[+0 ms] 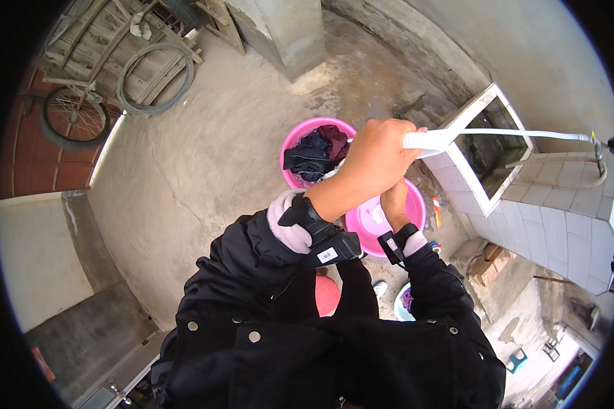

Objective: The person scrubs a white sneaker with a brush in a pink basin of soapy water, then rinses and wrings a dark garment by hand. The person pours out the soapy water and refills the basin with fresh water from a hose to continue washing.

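Note:
My left hand (381, 151) is raised above two pink basins and grips a white hose. The hose (522, 133) stretches from a tap (597, 148) on the right; a ribbed white section (422, 141) lies against my fingers. Below and partly behind it is my right hand (395, 199), over the nearer pink basin (360, 225). Its fingertips are hidden, so what it holds cannot be told. The farther pink basin (290, 176) contains wet-looking dark blue and maroon clothes (314, 153).
A white-tiled trough (453, 179) stands at right beside a tiled ledge (547, 225). An orange-handled brush (436, 212) lies near the basin. Close to my legs are a red stool (327, 295) and a pale green basin (400, 309). A wooden cart (102, 51) and loose tyre (189, 76) are upper left.

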Demonstrator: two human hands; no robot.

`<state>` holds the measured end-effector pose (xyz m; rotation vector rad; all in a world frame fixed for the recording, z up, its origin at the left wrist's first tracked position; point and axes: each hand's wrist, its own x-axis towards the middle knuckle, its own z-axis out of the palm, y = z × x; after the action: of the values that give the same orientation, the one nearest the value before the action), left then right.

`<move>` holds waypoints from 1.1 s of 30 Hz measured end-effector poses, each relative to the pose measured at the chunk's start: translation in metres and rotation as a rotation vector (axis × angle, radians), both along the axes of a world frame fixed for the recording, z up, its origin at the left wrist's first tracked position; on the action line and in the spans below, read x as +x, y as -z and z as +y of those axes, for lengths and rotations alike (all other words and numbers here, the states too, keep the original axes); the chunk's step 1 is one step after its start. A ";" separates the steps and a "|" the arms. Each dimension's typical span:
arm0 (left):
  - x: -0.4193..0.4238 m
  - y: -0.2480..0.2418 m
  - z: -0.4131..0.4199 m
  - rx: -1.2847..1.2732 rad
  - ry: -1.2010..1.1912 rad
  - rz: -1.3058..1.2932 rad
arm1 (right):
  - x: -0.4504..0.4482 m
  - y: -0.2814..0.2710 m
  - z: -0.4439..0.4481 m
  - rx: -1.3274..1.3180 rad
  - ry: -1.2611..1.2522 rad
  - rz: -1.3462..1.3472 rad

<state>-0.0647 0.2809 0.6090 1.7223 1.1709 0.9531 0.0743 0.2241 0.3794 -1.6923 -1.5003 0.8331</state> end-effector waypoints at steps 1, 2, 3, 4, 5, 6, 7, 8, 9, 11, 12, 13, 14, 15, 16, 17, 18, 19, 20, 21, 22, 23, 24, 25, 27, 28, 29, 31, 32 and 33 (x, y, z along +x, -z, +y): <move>0.012 0.006 -0.005 0.018 0.005 -0.036 | 0.009 0.005 -0.006 0.007 0.028 0.019; 0.022 0.015 -0.011 -0.016 0.028 -0.006 | 0.017 0.012 -0.013 0.011 0.063 0.025; 0.032 0.027 -0.015 0.059 0.054 0.147 | 0.026 0.021 -0.020 0.044 0.077 0.002; 0.044 0.042 -0.021 0.059 0.063 0.189 | 0.032 0.034 -0.027 0.092 0.091 0.085; 0.056 0.059 -0.027 0.083 0.067 0.224 | 0.038 0.048 -0.033 0.064 0.083 0.093; 0.067 0.080 -0.034 0.085 0.071 0.266 | 0.047 0.063 -0.044 0.062 0.071 0.058; 0.079 0.102 -0.040 0.100 0.075 0.303 | 0.057 0.077 -0.054 0.023 0.086 -0.026; 0.091 0.128 -0.044 0.115 0.081 0.338 | 0.068 0.091 -0.065 -0.204 0.098 0.007; 0.102 0.155 -0.050 0.042 0.126 0.399 | 0.079 0.106 -0.074 -0.227 0.088 0.084; 0.120 0.216 -0.060 -0.098 0.212 0.513 | 0.098 0.139 -0.088 -0.375 0.087 0.007; 0.127 0.248 -0.070 -0.136 0.213 0.541 | 0.106 0.155 -0.097 -0.397 0.134 0.119; 0.132 0.280 -0.080 -0.163 0.212 0.561 | 0.116 0.172 -0.104 -0.433 0.175 0.145; 0.137 0.313 -0.091 -0.187 0.213 0.578 | 0.127 0.187 -0.112 -0.464 0.227 0.182; 0.138 0.345 -0.103 -0.223 0.218 0.545 | 0.139 0.202 -0.121 -0.571 0.262 0.219; 0.138 0.374 -0.118 -0.233 0.246 0.569 | 0.148 0.216 -0.132 -0.551 0.249 0.273; 0.136 0.401 -0.136 -0.241 0.291 0.556 | 0.157 0.228 -0.144 -0.616 0.320 0.356; 0.137 0.426 -0.152 -0.261 0.325 0.568 | 0.168 0.238 -0.156 -0.553 0.265 0.345; 0.136 0.448 -0.168 -0.246 0.361 0.578 | 0.176 0.247 -0.170 -0.550 0.268 0.352; 0.137 0.466 -0.183 -0.209 0.340 0.554 | 0.184 0.253 -0.183 -0.577 0.301 0.371; 0.139 0.480 -0.195 -0.223 0.355 0.562 | 0.192 0.258 -0.196 -0.585 0.282 0.377; 0.143 0.492 -0.203 -0.220 0.316 0.542 | 0.198 0.262 -0.208 -0.625 0.292 0.393; 0.149 0.499 -0.210 -0.248 0.298 0.545 | 0.205 0.265 -0.220 -0.704 0.338 0.419; 0.154 0.501 -0.214 -0.313 0.314 0.571 | 0.212 0.267 -0.230 -0.741 0.349 0.405; 0.161 0.501 -0.214 -0.263 0.324 0.523 | 0.219 0.268 -0.238 -0.709 0.321 0.396; 0.174 0.492 -0.209 -0.256 0.428 0.506 | 0.230 0.269 -0.249 -0.798 0.391 0.407; 0.183 0.485 -0.204 -0.225 0.505 0.546 | 0.235 0.269 -0.253 -0.786 0.372 0.387; 0.191 0.477 -0.200 -0.196 0.502 0.547 | 0.239 0.268 -0.253 -0.735 0.335 0.352; 0.209 0.462 -0.194 -0.092 0.458 0.531 | 0.249 0.261 -0.247 -0.769 0.386 0.302; 0.213 0.457 -0.191 -0.112 0.462 0.534 | 0.255 0.254 -0.240 -0.752 0.365 0.226; 0.216 0.452 -0.189 -0.154 0.468 0.576 | 0.263 0.243 -0.228 -0.626 0.295 0.093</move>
<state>0.1512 0.0922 0.1567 2.0785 1.0686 0.0762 0.3372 -0.0041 0.1368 -2.2127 -0.9361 1.2801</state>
